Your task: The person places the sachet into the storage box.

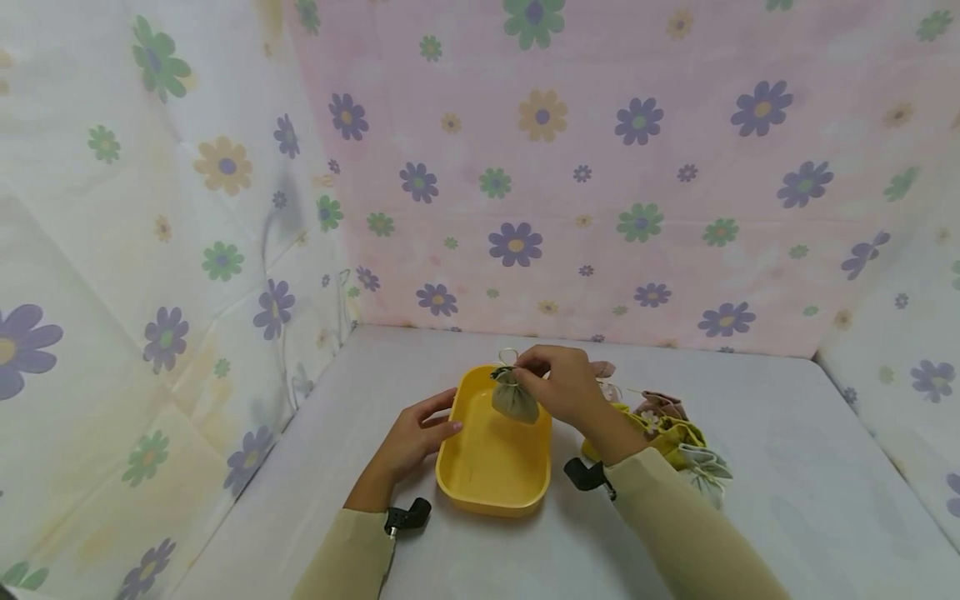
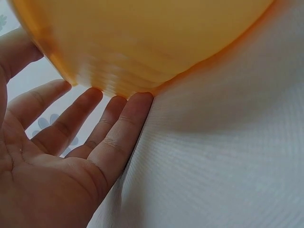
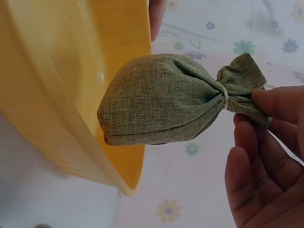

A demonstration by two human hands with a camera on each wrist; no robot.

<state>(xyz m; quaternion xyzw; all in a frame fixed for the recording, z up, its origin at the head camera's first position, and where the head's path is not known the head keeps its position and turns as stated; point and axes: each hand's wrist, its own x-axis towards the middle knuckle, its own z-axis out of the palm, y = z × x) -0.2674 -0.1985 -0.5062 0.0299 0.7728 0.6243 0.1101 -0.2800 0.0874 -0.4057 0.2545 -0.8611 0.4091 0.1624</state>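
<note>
A small grey-green drawstring pouch (image 3: 156, 102) hangs over the yellow tub (image 1: 495, 467); its neck is cinched with a pale cord. My right hand (image 1: 562, 383) pinches the gathered top of the pouch between thumb and fingers. At the tub's left side, my left hand (image 1: 412, 437) holds the wall, the thumb over the rim and the fingertips against the outside. In the left wrist view, the fingers (image 2: 126, 133) touch the tub's outer wall low down. No other thing shows inside the tub.
Right of the tub, partly behind my right forearm, lies a pile of cloth pouches: mustard (image 1: 686, 433), brownish pink (image 1: 663, 406) and pale grey-green (image 1: 705, 471). A white cloth (image 1: 787, 467) covers the table. Flowered fabric walls (image 1: 570, 200) stand behind and at both sides.
</note>
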